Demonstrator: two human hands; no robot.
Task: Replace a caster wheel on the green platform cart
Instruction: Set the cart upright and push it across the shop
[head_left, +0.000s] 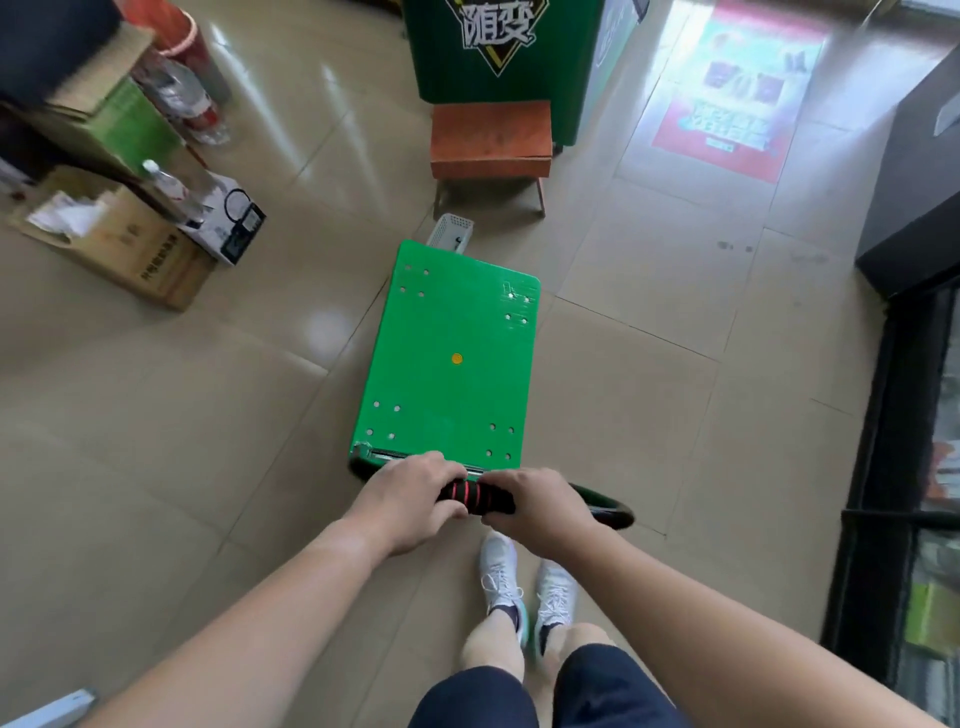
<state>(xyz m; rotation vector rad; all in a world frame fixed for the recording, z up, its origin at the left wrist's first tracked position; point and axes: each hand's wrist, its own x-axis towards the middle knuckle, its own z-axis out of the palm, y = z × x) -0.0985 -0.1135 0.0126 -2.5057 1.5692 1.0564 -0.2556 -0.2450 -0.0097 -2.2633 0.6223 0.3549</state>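
The left grip (415, 493) and right grip (537, 506) clamp the handle (480, 496) of the green platform cart (457, 364).
It stands deck-up in the middle of the tiled floor (156, 415), handle at its near end; a white basket (451, 234) and an orange stool (491, 140) stand just beyond its far end.

Both bare arms reach forward and down. The left hand (415, 493) and right hand (537, 506) sit side by side, fingers curled over the cart handle (485, 498) showing between them.
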